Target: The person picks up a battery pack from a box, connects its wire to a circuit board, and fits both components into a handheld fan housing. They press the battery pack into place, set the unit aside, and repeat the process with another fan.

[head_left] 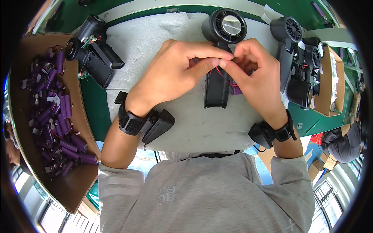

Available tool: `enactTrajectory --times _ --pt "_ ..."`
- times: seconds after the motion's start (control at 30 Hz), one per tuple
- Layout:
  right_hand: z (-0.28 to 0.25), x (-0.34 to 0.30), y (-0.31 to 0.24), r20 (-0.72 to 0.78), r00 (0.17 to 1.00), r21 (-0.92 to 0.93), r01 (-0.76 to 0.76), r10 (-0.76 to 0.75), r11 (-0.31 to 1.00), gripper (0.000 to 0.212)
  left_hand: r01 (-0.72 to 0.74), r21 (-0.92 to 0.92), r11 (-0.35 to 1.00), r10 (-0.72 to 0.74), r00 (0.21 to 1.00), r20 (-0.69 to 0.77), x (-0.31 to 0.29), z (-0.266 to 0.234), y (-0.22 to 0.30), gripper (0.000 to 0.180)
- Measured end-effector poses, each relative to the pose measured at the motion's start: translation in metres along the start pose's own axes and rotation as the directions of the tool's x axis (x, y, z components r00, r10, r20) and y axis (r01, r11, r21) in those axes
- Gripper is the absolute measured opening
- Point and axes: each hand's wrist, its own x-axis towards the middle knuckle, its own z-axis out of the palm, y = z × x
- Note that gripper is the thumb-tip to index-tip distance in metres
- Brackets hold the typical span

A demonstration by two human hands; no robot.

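Note:
A black handheld fan (217, 95) lies on the pale foam pad, its round head (224, 26) pointing away from me and its handle towards me. Over the handle, my left hand (173, 72) and my right hand (256, 73) meet fingertip to fingertip, both closed in a pinch. Thin red wires (225, 79) come out from under the pinching fingertips; whatever else is between them is hidden. A purple battery cell (235, 90) shows beside the handle, partly covered by my right hand.
At left stands a cardboard box (87, 112) of purple battery cells (50, 108). Black fan housings with green circuit boards (97, 56) lie beside it. More black fans (286, 31) crowd the right side, before a smaller carton (328, 105). The foam pad (155, 29) covers the green tabletop's middle.

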Motion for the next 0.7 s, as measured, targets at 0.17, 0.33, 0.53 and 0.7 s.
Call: enactTrajectory --times 0.17,0.33,0.53,0.7 --pt "-0.001 0.003 0.002 0.082 0.997 -0.002 0.011 -0.011 1.0 0.018 0.092 0.053 0.994 -0.098 0.987 0.13 0.004 -0.01 0.009 0.028" --pt "-0.006 0.004 -0.007 0.211 0.977 0.024 0.011 -0.016 1.0 0.021 -0.034 0.031 0.999 0.032 0.998 0.058 0.0 -0.012 -0.001 0.023" --pt "-0.013 -0.003 -0.012 0.217 0.976 0.073 0.004 -0.02 0.997 0.026 -0.012 -0.011 1.0 0.013 0.996 0.09 -0.003 -0.009 0.005 0.026" --pt "-0.011 0.003 -0.015 0.122 0.98 0.01 0.157 -0.157 0.988 0.032 -0.013 0.111 0.994 0.018 0.999 -0.044 -0.001 -0.02 0.006 0.028"
